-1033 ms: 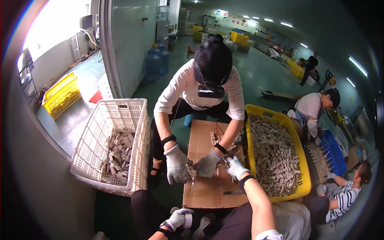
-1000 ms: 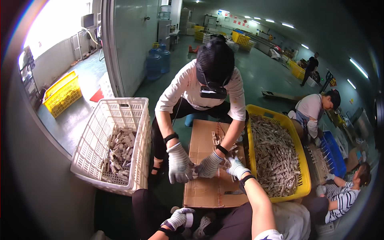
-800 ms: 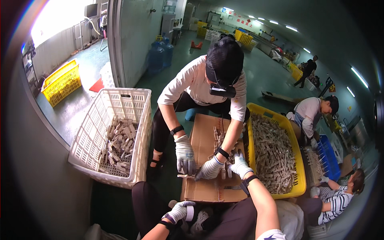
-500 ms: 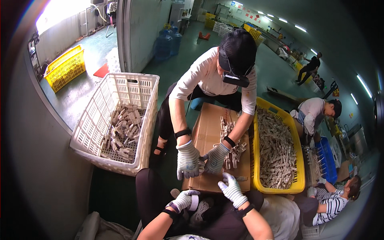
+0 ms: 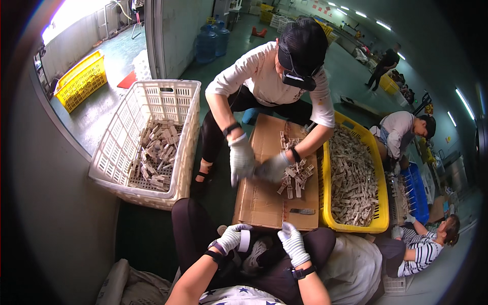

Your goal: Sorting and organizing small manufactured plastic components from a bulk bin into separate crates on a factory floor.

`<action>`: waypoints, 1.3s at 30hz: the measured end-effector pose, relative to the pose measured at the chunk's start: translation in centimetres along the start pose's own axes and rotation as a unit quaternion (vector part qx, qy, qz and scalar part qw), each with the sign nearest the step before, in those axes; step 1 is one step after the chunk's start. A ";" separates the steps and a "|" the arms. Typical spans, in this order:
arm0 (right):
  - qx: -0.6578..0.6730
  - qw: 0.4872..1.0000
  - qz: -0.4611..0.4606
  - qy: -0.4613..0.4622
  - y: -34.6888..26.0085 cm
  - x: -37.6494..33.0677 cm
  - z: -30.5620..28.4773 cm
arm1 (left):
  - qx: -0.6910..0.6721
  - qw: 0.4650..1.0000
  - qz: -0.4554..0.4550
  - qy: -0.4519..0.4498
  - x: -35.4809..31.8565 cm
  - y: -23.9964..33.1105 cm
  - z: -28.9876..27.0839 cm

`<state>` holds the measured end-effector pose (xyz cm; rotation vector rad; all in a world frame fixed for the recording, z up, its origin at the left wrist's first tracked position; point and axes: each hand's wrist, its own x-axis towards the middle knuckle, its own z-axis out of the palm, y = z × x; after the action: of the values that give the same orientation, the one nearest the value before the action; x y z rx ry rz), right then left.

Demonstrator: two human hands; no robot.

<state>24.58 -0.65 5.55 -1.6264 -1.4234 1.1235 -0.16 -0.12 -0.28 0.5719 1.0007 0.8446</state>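
My left hand (image 5: 231, 240), in a striped glove, is closed around a white ring-shaped roll (image 5: 245, 241), possibly tape. It sits just off the near edge of a cardboard box (image 5: 254, 206). My right hand (image 5: 294, 245), also gloved, is by the box's near right edge, thumb and fingers apart, with nothing visible in it. On the box lie a pile of small pale clip-like pieces (image 5: 299, 178) and a dark flat strip (image 5: 302, 211). Across from me, a co-worker's gloved hands (image 5: 256, 165) meet over the box, blurred; what they hold is hidden.
At the left a white crate (image 5: 189, 147) holds some pale pieces; a yellow crate (image 5: 382, 203) at the right is filled with them. Farther right, two people work beside a blue crate (image 5: 418, 198). A white sack (image 5: 351, 262) lies by my right knee.
My right hand has risen slightly toward the box edge, its fingers drawn closer together. The co-worker's hands have shifted and blurred. The whole view has tilted a little.
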 end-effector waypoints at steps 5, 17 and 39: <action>-0.374 0.920 -0.103 0.057 -2.2 6.7 -6.4 | -0.004 1.000 0.005 -0.029 -0.4 -0.4 0.1; -0.581 0.803 0.080 -0.108 -1.5 12.3 -7.8 | -0.003 0.999 -0.029 -0.029 0.3 -1.2 0.0; -0.375 0.902 -0.130 -0.168 -5.4 4.0 -1.1 | 0.023 0.999 -0.033 -0.019 -0.4 -0.3 0.3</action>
<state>23.59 4.25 10.26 -1.6871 -2.4397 0.7524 0.10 -0.65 -0.16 0.5895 1.0009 0.7515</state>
